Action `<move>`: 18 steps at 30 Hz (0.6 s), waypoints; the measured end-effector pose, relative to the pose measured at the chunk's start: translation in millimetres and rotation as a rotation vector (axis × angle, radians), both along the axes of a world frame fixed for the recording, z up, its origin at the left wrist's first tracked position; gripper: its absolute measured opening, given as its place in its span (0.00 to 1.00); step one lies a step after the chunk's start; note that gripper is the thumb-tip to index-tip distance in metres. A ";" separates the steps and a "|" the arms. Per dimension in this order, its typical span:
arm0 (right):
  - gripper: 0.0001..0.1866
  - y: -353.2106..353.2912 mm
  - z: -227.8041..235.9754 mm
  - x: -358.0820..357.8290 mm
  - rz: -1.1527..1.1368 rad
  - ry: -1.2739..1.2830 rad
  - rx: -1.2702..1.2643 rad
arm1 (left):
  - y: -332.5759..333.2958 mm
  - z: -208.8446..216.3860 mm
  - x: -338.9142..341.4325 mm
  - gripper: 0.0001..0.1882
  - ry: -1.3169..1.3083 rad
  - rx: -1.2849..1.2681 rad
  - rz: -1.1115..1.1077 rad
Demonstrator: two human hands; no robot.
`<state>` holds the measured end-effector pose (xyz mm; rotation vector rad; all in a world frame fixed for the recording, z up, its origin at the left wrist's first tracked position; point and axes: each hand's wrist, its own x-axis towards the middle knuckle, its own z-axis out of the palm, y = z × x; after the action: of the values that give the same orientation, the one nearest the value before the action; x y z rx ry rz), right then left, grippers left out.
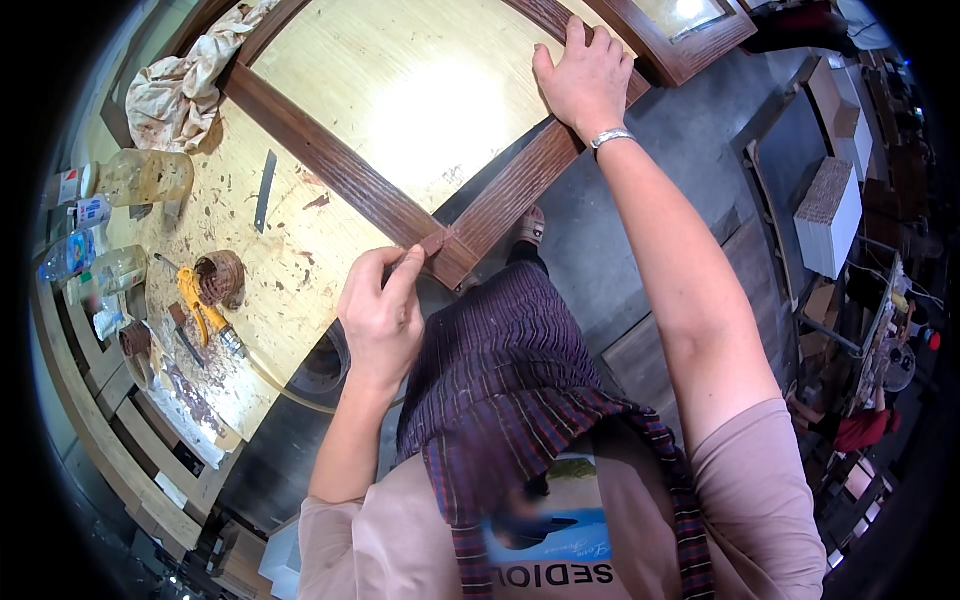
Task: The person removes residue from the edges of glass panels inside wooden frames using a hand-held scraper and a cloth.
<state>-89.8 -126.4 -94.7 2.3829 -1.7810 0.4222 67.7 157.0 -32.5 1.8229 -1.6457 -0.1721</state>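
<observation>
Shows ridged, satiny wooden frame (pixel 340 166) over near edge of glossy worktop (pixel 335 240), creased matt cloth (pixel 172 95) and shiny clear plastic bottles (pixel 68 256) by its left edge.

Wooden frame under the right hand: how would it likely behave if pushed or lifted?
The wooden frame looks stiff, with thick bars meeting at a corner. Lying flat, it probably won't roll. It might tip if pressed where it juts past the table.

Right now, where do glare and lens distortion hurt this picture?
All head view: white glare washes out part of the pale yellow work surface inside the dark-brown wooden frame; pale wooden slats at left bow near the dark rim; the bare left hand reads clearly.
</observation>
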 end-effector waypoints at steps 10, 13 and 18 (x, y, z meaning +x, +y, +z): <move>0.35 -0.6 -4.2 -0.6 0.024 0.009 -0.061 | -8.0 4.4 2.8 0.09 0.369 0.111 0.090; 0.35 -1.0 -5.5 -1.8 0.032 0.008 -0.089 | -19.4 9.0 12.9 0.07 0.301 0.211 0.074; 0.35 -0.7 -2.9 -0.8 0.017 -0.007 -0.033 | -39.0 8.9 27.9 0.06 0.259 0.348 -0.017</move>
<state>-90.6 -127.1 -97.6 2.3796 -1.7436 0.4582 95.6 117.9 -23.6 1.9401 -1.5169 -0.7107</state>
